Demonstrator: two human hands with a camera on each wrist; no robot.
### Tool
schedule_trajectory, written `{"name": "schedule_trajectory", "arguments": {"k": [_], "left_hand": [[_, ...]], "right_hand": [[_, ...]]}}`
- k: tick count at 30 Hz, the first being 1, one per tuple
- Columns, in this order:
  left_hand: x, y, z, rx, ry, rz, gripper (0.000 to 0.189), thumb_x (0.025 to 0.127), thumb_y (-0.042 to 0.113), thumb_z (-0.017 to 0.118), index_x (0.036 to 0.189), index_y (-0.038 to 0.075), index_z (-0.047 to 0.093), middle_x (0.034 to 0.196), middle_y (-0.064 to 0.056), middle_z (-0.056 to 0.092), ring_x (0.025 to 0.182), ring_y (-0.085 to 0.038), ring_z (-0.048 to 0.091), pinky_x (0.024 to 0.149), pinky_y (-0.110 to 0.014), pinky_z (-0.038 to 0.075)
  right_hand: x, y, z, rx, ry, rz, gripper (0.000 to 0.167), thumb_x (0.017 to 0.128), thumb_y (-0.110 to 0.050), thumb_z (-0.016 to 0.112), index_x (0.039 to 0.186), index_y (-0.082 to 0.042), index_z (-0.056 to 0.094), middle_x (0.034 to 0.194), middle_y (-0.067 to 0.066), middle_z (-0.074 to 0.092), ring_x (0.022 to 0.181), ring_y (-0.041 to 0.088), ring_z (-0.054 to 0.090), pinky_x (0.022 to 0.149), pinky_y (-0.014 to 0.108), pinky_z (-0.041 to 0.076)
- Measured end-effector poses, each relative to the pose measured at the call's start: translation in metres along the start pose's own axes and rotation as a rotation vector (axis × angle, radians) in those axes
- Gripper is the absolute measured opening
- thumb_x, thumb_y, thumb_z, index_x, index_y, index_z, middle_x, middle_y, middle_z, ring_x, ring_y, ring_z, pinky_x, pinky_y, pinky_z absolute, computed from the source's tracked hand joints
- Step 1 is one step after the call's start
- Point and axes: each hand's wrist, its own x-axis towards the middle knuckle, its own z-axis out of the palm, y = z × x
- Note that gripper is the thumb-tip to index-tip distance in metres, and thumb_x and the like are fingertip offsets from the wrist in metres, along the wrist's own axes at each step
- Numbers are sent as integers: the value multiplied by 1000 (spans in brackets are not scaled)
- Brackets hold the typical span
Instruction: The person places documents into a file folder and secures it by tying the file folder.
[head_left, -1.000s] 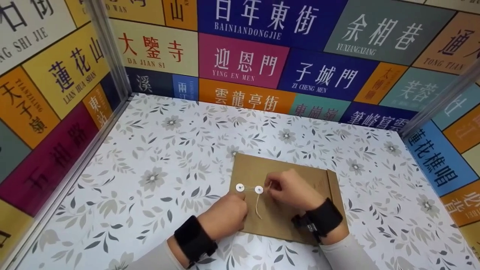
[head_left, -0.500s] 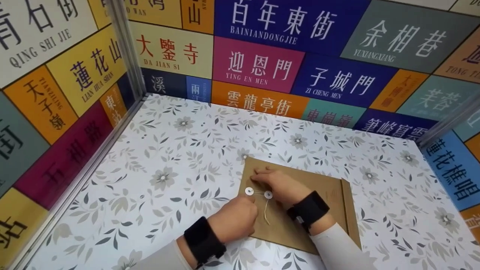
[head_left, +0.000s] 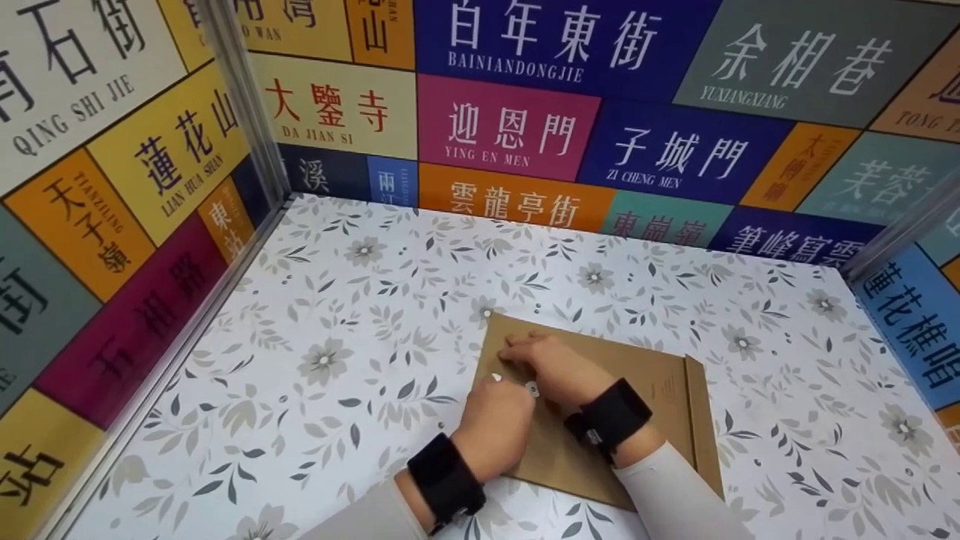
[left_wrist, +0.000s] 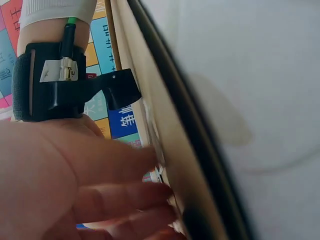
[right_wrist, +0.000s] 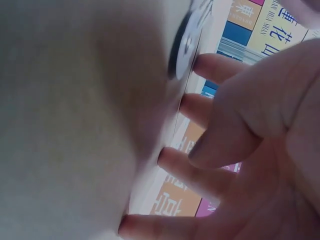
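Note:
A brown paper envelope point(head_left: 664, 409) with a string-and-button closure lies on the table. My right hand point(head_left: 559, 367) rests on its upper left part, fingers spread and fingertips on the paper, as the right wrist view shows. One white button point(head_left: 533, 389) shows between my two hands; the other button point(head_left: 496, 378) peeks out above my left knuckles. My left hand point(head_left: 495, 424) is over the envelope's left part, just below the buttons. In the left wrist view its thumb and fingers stand apart at the paper, beside a pale string point(left_wrist: 154, 131). From the head view the string is hidden.
The table point(head_left: 360, 420) has a white leaf-and-flower covering. Panels of coloured street-name signs point(head_left: 510, 127) stand along the back and both sides, with metal posts point(head_left: 259, 112) at the corners. A folded strip point(head_left: 703, 420) runs down the envelope's right end.
My right hand went from pinching near the right button to lying flat on the envelope's upper left. My left hand left the envelope's left edge and moved right, covering the hanging string.

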Motion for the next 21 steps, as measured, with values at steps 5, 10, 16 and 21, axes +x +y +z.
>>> {"name": "schedule_trajectory", "arguments": {"k": [5, 10, 16, 21], "left_hand": [[-1, -2, 3, -26, 31, 44, 9, 79, 18, 77, 74, 16, 70, 68, 0, 65, 66, -21, 63, 66, -35, 52], [0, -5, 1, -144, 7, 18, 14, 81, 20, 76, 73, 12, 69, 69, -4, 64, 67, -24, 64, 65, -38, 53], [0, -2, -1, -187, -2, -57, 12, 80, 17, 78, 73, 11, 69, 70, -5, 65, 69, -24, 66, 62, -36, 56], [-2, 1, 0, -81, 32, -66, 16, 81, 10, 77, 69, 15, 67, 67, -1, 63, 62, -20, 63, 52, -35, 54]], "right_hand": [[0, -1, 1, 51, -6, 48, 70, 72, 26, 53, 130, -6, 73, 144, 18, 61, 120, 32, 60, 96, 40, 55], [0, -2, -2, 67, -14, 55, 68, 71, 23, 53, 131, -4, 72, 146, 19, 59, 131, 36, 56, 105, 44, 50], [0, -1, -3, 60, -17, 27, 67, 69, 20, 54, 131, -1, 71, 147, 21, 58, 136, 39, 53, 110, 46, 47], [0, 0, -2, 57, -26, 35, 65, 70, 16, 58, 132, 0, 70, 148, 23, 57, 139, 40, 52, 114, 48, 43]]}}
